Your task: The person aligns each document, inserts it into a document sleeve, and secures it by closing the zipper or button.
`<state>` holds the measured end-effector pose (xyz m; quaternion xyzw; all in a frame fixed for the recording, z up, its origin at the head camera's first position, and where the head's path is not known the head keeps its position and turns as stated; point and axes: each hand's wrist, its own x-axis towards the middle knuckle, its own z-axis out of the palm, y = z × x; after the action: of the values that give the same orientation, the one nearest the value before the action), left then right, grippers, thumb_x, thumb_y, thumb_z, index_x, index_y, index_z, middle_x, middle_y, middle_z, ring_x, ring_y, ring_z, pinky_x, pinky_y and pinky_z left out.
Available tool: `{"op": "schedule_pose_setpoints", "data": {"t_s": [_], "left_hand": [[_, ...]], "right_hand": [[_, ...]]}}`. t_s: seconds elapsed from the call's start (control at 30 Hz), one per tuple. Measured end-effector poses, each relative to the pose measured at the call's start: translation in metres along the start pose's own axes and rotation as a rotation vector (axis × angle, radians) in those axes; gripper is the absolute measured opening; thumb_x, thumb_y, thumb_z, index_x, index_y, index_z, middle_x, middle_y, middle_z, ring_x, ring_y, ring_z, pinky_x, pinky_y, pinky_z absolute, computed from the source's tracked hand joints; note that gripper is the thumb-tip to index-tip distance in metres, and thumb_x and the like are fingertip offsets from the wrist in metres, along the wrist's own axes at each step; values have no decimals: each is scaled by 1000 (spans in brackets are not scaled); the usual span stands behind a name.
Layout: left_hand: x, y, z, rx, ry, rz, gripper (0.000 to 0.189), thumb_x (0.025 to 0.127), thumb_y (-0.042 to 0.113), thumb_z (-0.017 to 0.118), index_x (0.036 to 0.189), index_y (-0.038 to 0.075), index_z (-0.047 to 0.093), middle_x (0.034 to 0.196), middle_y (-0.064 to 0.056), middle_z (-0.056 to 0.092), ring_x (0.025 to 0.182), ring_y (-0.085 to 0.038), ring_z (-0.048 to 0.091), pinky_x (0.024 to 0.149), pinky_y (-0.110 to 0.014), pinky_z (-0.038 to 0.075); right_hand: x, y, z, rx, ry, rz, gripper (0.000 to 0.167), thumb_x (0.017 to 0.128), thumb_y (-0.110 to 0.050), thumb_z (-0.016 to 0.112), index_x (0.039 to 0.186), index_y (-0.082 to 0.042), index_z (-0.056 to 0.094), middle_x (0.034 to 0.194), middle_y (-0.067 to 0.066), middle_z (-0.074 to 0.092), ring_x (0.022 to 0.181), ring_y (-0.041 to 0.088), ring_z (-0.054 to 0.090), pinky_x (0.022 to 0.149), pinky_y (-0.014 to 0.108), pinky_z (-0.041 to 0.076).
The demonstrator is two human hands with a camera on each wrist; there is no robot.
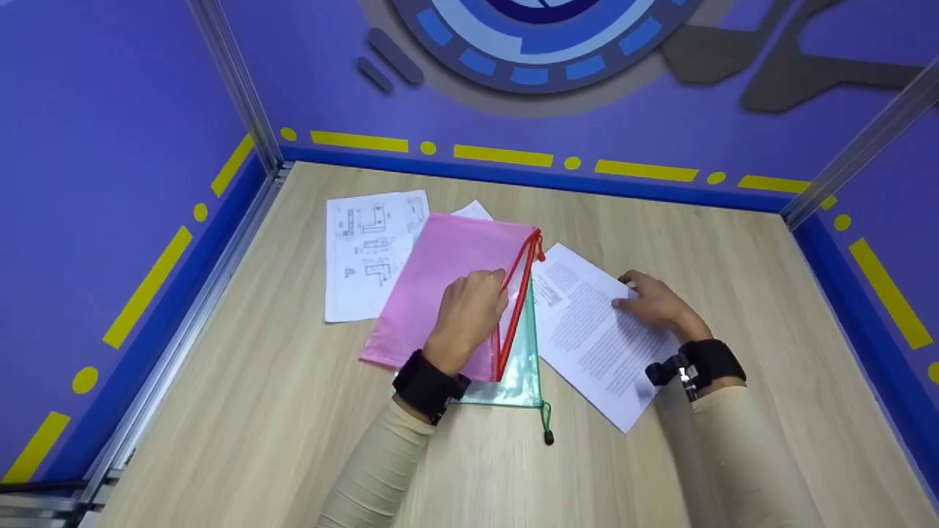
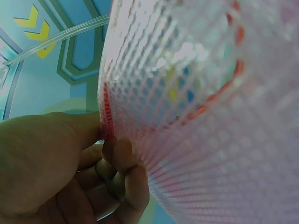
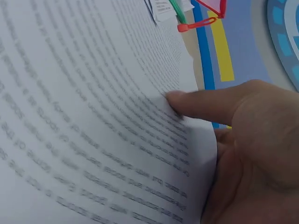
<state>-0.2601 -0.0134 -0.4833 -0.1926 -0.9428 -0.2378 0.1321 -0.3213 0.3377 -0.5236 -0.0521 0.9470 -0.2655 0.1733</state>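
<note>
My left hand [image 1: 473,308] pinches the red-zippered edge of a pink mesh zip pouch [image 1: 418,293], and the pouch's mouth gapes toward the right. In the left wrist view the thumb and curled fingers [image 2: 126,158] nip the pouch's rim. With its thumb on the printed face and its other fingers behind, my right hand [image 1: 656,301] holds the right edge of a printed sheet of paper [image 1: 594,345]. The right wrist view shows that paper [image 3: 93,116] bowed. A green zip pouch [image 1: 517,374] lies partly under the pink one.
A sheet with technical drawings [image 1: 352,293] lies at the left, partly covered by the pink pouch. Another white paper corner [image 1: 475,210] sticks out behind it. A small printed slip [image 1: 549,290] is by the pouch mouth. Blue panels [image 1: 513,125] wall the wooden table [image 1: 293,440].
</note>
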Motion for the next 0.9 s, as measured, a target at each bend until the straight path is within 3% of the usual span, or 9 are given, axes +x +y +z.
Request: {"op": "schedule_pose_setpoints", "data": {"t_s": [0.17, 0.3, 0.57, 0.73, 0.9], "left_hand": [[5, 1, 0, -8, -17, -14, 10, 101, 13, 71, 98, 5, 75, 84, -9, 73, 75, -28, 73, 65, -42, 59], [6, 1, 0, 3, -12, -17, 10, 101, 13, 72, 98, 5, 75, 84, -9, 74, 75, -29, 74, 65, -42, 59], [5, -5, -1, -19, 16, -21, 8, 100, 11, 71, 98, 4, 74, 82, -9, 72, 72, -28, 72, 63, -42, 58], [1, -9, 1, -22, 27, -28, 10, 99, 10, 71, 91, 5, 70, 77, -7, 68, 69, -27, 70, 62, -43, 58], [4, -11, 0, -43, 22, -27, 8, 100, 11, 70, 95, 5, 72, 78, -6, 68, 69, -23, 68, 62, -39, 57]], "right_hand": [[-11, -1, -21, -60, -23, -87, 39, 104, -12, 59, 136, 12, 61, 134, 35, 61, 119, 48, 59, 103, 65, 45], [-23, 3, -36, -98, 41, -135, 34, 103, -6, 58, 130, 12, 64, 127, 36, 65, 113, 49, 63, 98, 64, 48], [-57, 28, -51, 41, 201, -48, 40, 111, -15, 51, 141, 12, 53, 133, 40, 59, 112, 49, 63, 94, 63, 49], [-75, 37, -48, 161, 393, -20, 24, 112, -13, 49, 125, 7, 56, 118, 37, 67, 89, 32, 68, 70, 36, 53], [-87, 29, -52, 259, 612, 43, 26, 112, -16, 51, 125, 5, 60, 114, 33, 70, 75, 14, 66, 59, 25, 51]]}}
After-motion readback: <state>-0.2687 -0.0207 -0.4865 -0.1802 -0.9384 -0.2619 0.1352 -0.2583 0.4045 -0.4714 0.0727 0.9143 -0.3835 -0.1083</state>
